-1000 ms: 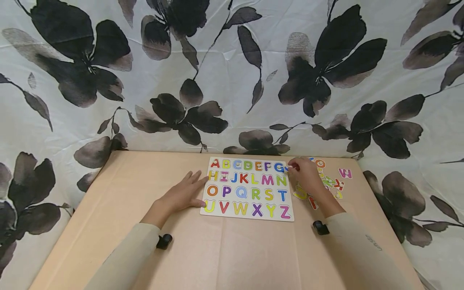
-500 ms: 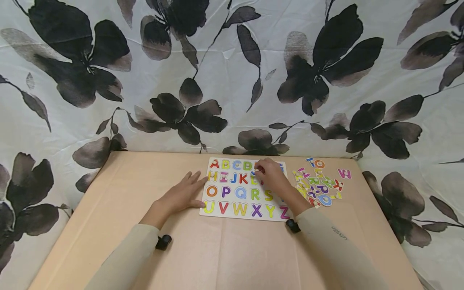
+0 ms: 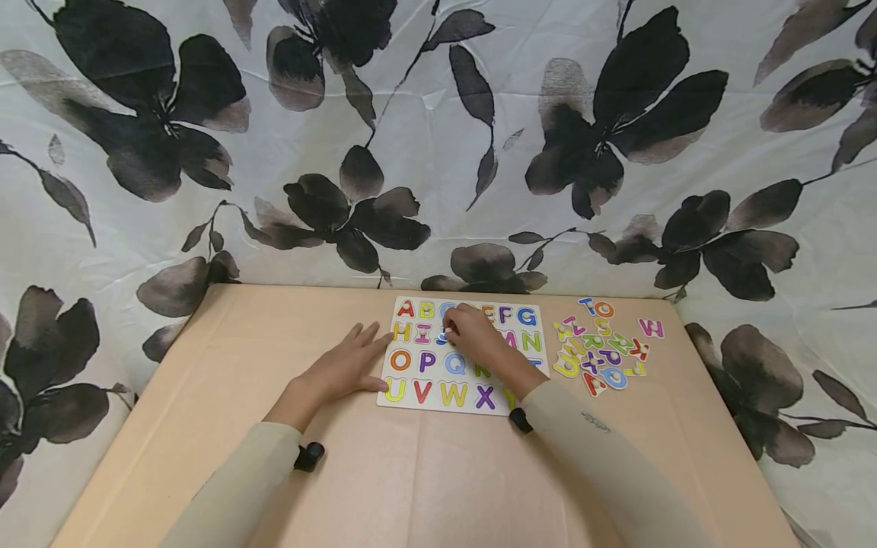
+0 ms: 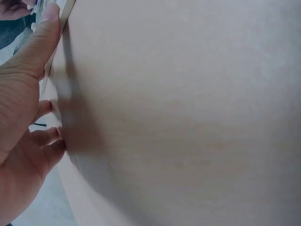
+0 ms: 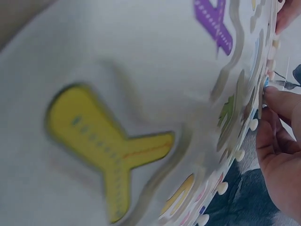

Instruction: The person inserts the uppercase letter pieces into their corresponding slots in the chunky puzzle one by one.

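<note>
A white alphabet puzzle board (image 3: pixel 438 407) with coloured letters lies on the table. My left hand (image 3: pixel 346 361) rests at its left edge, fingers spread and thumb on the lower left corner. In the left wrist view, the thumb (image 4: pixel 37 44) lies along the board's edge. My right hand (image 3: pixel 476 335) is over the board's second row, around the J place, and pinches a small blue letter piece (image 3: pixel 442 338) between thumb and fingertips. Only a bit of that blue piece (image 5: pixel 266 81) shows in the right wrist view. The hand and forearm hide several letters.
Right of the board lies a loose pile of letter pieces, among them a red A (image 3: pixel 594 383), a blue O (image 3: pixel 613 378) and an orange O (image 3: pixel 604 310). A pink letter (image 3: pixel 651 328) lies apart. Floral cloth (image 3: pixel 425 152) hangs behind the tan table (image 3: pixel 329 479).
My right hand has moved left from beside the G, across the board to the second row, carrying the blue letter piece. The left hand has stayed at the board's left edge.
</note>
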Demonstrator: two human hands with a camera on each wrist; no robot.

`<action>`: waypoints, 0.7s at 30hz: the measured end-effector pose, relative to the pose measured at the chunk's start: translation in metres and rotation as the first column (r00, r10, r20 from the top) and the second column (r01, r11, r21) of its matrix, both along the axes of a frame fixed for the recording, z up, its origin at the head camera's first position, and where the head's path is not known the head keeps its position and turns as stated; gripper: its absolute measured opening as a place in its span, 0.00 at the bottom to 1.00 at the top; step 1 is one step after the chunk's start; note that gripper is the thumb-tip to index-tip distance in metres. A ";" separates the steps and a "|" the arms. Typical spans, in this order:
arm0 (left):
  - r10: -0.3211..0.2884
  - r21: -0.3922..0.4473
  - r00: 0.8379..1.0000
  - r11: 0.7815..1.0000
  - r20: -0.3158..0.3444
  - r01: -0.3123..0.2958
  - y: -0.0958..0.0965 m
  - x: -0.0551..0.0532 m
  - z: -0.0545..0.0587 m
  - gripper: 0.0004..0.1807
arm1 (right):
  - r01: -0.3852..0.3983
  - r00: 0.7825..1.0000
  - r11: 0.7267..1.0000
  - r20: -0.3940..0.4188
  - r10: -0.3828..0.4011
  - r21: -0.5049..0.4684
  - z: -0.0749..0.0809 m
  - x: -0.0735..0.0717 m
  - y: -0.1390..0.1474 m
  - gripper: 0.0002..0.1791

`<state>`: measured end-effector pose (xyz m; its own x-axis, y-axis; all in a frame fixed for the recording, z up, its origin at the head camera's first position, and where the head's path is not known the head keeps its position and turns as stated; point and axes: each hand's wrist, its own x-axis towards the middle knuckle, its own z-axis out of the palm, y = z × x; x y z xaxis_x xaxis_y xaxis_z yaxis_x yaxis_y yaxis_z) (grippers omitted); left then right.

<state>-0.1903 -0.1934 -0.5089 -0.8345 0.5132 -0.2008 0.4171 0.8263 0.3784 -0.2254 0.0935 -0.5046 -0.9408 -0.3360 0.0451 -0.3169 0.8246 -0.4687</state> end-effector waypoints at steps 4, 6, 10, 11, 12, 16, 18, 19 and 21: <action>-0.005 0.001 1.000 1.000 -0.009 0.005 0.000 0.000 0.000 0.56 | -0.022 1.000 0.999 0.022 0.021 0.039 0.001 -0.002 -0.006 0.03; -0.011 0.004 1.000 1.000 -0.018 0.011 0.000 -0.001 0.001 0.56 | -0.029 0.999 0.998 0.035 0.028 0.047 0.001 -0.003 -0.008 0.04; -0.010 0.017 1.000 1.000 -0.017 0.010 0.000 0.000 0.003 0.55 | -0.040 0.998 0.997 0.042 0.038 0.059 0.001 -0.004 -0.012 0.04; -0.009 0.018 1.000 1.000 -0.013 0.009 0.000 0.000 0.003 0.55 | -0.041 0.998 0.997 0.044 0.038 0.064 0.001 -0.005 -0.013 0.04; -0.006 0.019 1.000 1.000 -0.008 0.007 0.000 0.000 0.003 0.55 | -0.041 0.998 0.997 0.047 0.038 0.068 0.001 -0.005 -0.013 0.03; -0.007 0.019 1.000 1.000 -0.005 0.008 0.000 0.000 0.002 0.55 | -0.030 0.998 0.997 0.064 0.026 0.070 -0.001 -0.005 -0.014 0.02; -0.008 0.019 1.000 1.000 -0.009 0.008 0.000 -0.001 0.002 0.55 | -0.027 0.998 0.998 0.065 0.023 0.059 -0.001 -0.005 -0.014 0.03; -0.009 0.021 1.000 1.000 -0.012 0.009 -0.001 -0.001 0.001 0.55 | -0.026 0.998 0.998 0.064 0.022 0.052 -0.001 -0.004 -0.013 0.03; -0.012 0.021 1.000 1.000 -0.016 0.012 -0.001 -0.001 0.000 0.55 | -0.024 0.998 0.999 0.062 0.022 0.038 -0.002 -0.003 -0.012 0.05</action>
